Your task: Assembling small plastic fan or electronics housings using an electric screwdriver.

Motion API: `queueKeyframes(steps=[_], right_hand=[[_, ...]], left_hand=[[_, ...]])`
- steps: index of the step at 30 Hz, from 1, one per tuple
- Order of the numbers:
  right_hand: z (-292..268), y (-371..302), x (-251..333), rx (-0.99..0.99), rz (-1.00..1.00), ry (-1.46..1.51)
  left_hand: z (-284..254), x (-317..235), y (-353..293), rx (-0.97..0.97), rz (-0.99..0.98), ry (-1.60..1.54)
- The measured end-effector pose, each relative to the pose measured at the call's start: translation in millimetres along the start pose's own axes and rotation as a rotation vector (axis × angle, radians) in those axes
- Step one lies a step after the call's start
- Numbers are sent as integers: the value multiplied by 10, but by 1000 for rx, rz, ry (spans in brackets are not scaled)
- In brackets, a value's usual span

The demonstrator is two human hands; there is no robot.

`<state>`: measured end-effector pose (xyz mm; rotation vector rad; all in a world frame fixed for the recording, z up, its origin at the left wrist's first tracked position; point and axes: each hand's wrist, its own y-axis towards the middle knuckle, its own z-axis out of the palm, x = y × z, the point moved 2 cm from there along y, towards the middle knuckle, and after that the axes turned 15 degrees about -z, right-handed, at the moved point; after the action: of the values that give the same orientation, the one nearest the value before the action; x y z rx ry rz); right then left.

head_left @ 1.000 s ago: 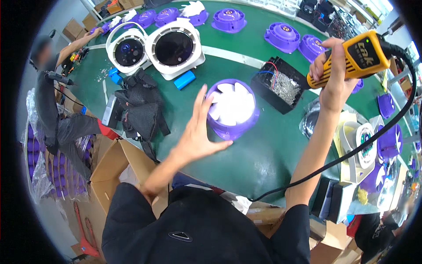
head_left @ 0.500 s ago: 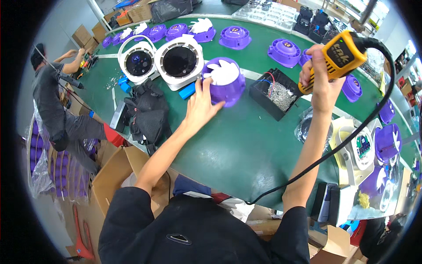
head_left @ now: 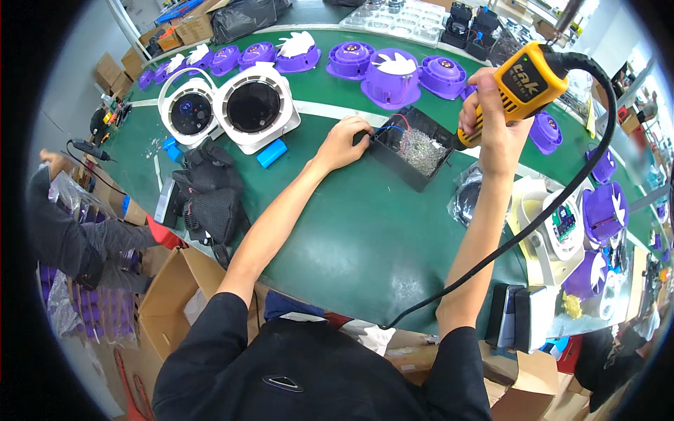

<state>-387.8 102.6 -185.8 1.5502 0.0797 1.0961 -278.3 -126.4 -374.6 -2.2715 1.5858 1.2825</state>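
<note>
My right hand (head_left: 495,130) is wrapped round a yellow electric screwdriver (head_left: 523,81) with a thick black cord, raised above the bench. A black box (head_left: 400,161) of small silver screws (head_left: 423,153) sits below and to the left of it, with red and blue wires at its far left. At that box's left corner, my left hand (head_left: 344,144) is closed, thumb and fingers pinching the dark edge. Just behind the box stands a purple fan housing (head_left: 390,88) with a white fan wheel (head_left: 394,63) on top.
Two white round-faced units (head_left: 254,109) stand left on the green bench (head_left: 330,231), near a blue block (head_left: 272,153) and a black bag (head_left: 210,189). Purple housings (head_left: 349,59) line the back. A co-worker (head_left: 63,210) is at far left. An open white unit (head_left: 562,224) lies right.
My left hand has let go of the purple fan housing, now farther back among the others, and has come to the screw box's corner. The screwdriver stays in my right hand. The view has shifted.
</note>
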Motion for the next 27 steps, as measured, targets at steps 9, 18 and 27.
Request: queueKeyframes(steps=[9,18,27], right_hand=[[-158,-75,-58,355,187,362],[-135,-158,-211,854,159,666],[37,-271,284,817,123,224]], left_hand=[[7,5,-20,-44,68,-8],[74,447,97,40,-164,-112],[-438,305,623,464,-81,-669]])
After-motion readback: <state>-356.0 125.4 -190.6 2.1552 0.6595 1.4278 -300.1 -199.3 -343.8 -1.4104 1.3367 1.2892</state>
